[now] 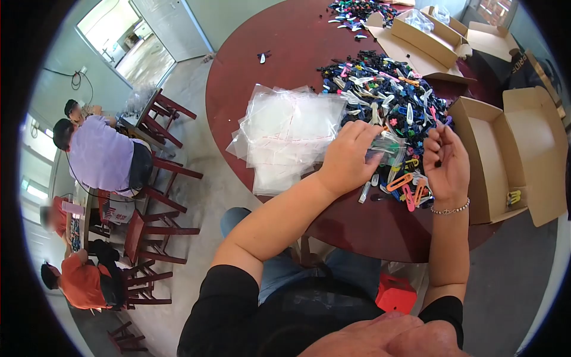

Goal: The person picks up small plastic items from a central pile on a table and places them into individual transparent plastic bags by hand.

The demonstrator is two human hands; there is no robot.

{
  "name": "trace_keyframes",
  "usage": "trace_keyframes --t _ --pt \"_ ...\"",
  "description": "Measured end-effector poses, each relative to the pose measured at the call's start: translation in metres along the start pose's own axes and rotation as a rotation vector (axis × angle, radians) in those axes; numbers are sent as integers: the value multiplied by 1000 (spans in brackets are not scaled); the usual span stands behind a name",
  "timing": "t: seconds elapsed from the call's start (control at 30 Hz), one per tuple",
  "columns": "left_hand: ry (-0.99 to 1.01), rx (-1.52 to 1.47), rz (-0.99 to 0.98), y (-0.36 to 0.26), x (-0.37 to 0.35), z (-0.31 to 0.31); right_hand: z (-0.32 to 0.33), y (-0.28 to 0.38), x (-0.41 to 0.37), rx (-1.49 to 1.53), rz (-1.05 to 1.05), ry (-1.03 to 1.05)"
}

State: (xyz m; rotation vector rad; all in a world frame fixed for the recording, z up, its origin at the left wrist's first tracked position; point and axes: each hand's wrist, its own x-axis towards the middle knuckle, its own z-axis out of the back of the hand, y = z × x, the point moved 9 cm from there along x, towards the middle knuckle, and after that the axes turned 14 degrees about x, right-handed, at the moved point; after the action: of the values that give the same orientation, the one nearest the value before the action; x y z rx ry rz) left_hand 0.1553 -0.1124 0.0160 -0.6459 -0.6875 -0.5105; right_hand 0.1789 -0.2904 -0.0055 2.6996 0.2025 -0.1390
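My left hand reaches over the near edge of a heap of hair clips. Its thumb and fingers close on a small clear plastic bag with something greenish in it. To the right is my right hand, palm turned up and fingers curled in; what they hold, if anything, I cannot make out. A pink clip shows just beyond its fingertips. Between the hands lie larger orange clips and a pink clip. Left of my left hand is a stack of clear plastic bags.
The round dark red table carries everything. An open cardboard box stands at right, with yellow clips inside; more boxes and another clip pile are farther back. Several people sit at a workbench on the left, near wooden stools.
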Motion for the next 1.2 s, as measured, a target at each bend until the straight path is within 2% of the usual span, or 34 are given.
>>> trace_keyframes --t 0.03,0.07,0.23,0.3,0.47,0.8,0.87,1.07,1.2 --pt "22 0 13 2 -1 -3 -4 7 -3 -12 116 -52" --pt "41 1 26 3 -1 -5 -14 7 -3 -40 137 47" --pt "40 3 32 0 -1 -5 -20 -18 7 -31 244 64" --pt "42 8 46 0 -3 -6 -24 -17 5 -88 388 82" --pt "24 -11 63 2 -4 -6 -26 -16 5 -120 415 170" --pt "51 -12 85 1 -3 -7 -27 -19 4 -215 481 205" --pt "45 -15 85 1 -3 -8 -33 -18 3 -248 496 318" --pt "24 -22 78 1 -3 -6 -33 -19 0 -198 515 305" --pt "13 -1 40 4 -2 -6 -37 9 -9 -232 602 305"
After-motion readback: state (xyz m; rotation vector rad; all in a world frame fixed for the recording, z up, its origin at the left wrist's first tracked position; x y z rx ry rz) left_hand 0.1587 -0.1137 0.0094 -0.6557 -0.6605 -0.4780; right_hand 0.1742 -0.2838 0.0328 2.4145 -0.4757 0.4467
